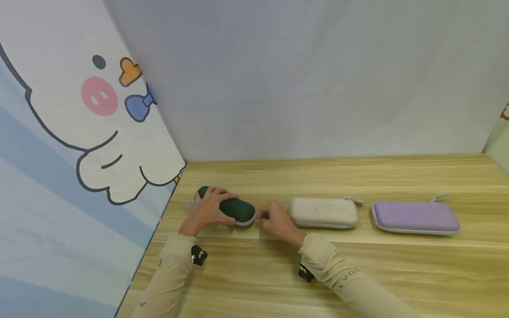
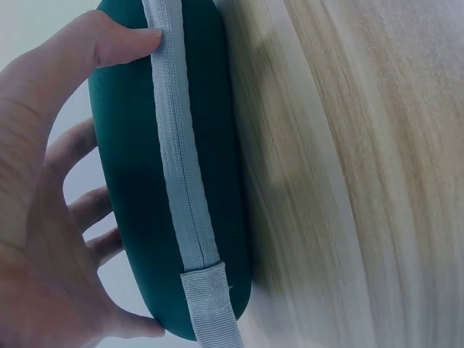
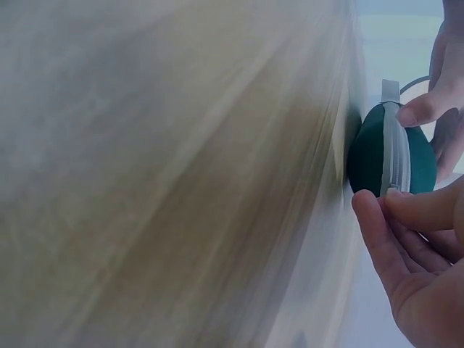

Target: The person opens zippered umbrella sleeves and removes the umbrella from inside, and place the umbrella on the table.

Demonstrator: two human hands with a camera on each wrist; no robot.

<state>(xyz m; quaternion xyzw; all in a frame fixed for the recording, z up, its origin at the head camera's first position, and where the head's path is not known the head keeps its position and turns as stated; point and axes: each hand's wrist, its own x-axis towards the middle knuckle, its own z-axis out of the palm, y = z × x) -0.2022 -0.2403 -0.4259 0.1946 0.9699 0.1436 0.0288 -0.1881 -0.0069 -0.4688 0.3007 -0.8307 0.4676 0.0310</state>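
A dark green glasses case (image 1: 237, 209) with a light grey zip lies at the left of the table. My left hand (image 1: 208, 210) grips it from above, thumb on the near side by the zip (image 2: 177, 138) and fingers over the far side. Along the side seen in the left wrist view, the zip's teeth are together, and a grey fabric loop (image 2: 212, 304) sits at one end. At the case's right end my right hand (image 1: 278, 221) pinches with thumb and forefinger at the end of the zip; the fingertips mostly hide the zip pull.
A cream zip case (image 1: 324, 213) lies just right of my right hand, and a lilac one (image 1: 415, 216) farther right; each has a fabric loop. Behind the wooden table (image 1: 254, 274) hangs a pale cloth wall (image 1: 302, 79); a cartoon-printed sheet (image 1: 51, 132) borders the left edge.
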